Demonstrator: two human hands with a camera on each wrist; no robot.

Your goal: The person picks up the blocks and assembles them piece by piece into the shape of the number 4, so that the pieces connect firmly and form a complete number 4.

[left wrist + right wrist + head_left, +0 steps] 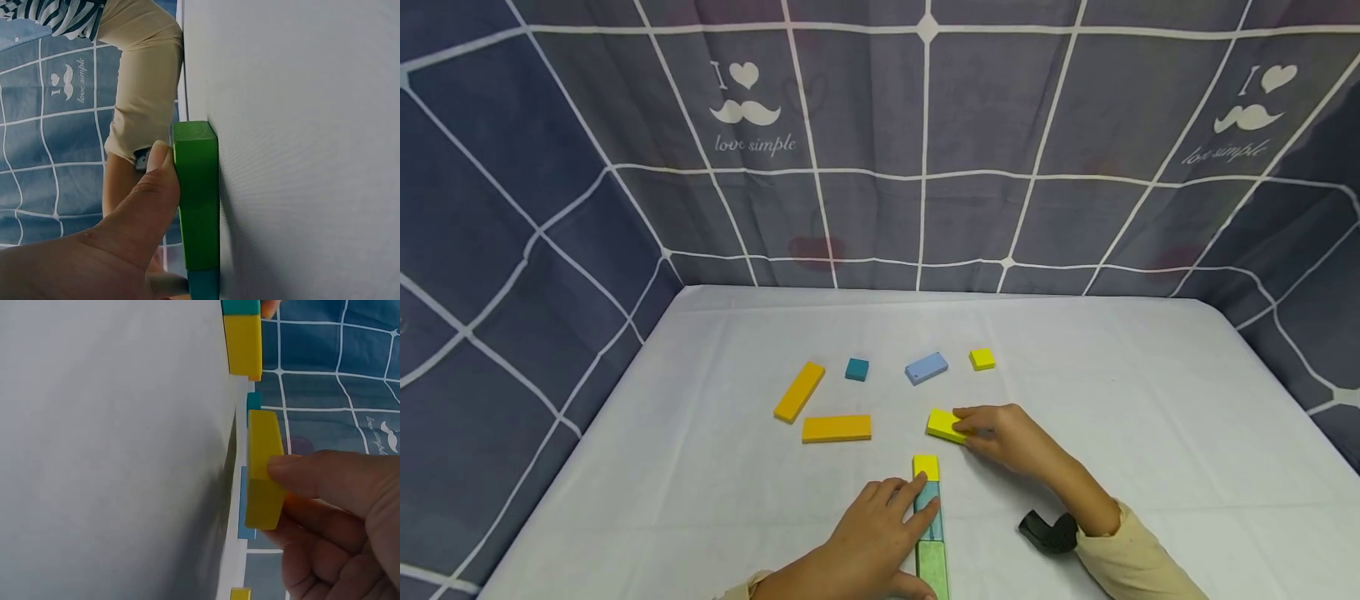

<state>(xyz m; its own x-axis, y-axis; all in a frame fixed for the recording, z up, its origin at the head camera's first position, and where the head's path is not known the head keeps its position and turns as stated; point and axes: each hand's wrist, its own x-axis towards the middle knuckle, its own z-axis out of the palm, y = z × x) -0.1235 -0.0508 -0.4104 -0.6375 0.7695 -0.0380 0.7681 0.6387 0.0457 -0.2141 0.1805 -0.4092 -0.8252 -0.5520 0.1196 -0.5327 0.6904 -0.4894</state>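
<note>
My right hand [1011, 437] pinches a yellow rectangular block [265, 469] between thumb and fingers, close to the tabletop. A line of blocks stretches toward the front edge: a small yellow block [926, 467], a teal section [928, 525] and a green block [932, 567]. Over this line lies my left hand [872, 533], its fingertips touching the yellow and teal parts. In the left wrist view its thumb [147, 187] rests against the green block [199, 200]. The held block is just beyond the line's far end and apart from it.
Two orange blocks [800, 392] [837, 428] lie left of the line. Farther back are a small teal block [857, 369], a light blue block [927, 367] and a small yellow block [982, 359]. A black device [1048, 532] sits at the right wrist. Grey checked cloth [865, 208] surrounds the white table [662, 467].
</note>
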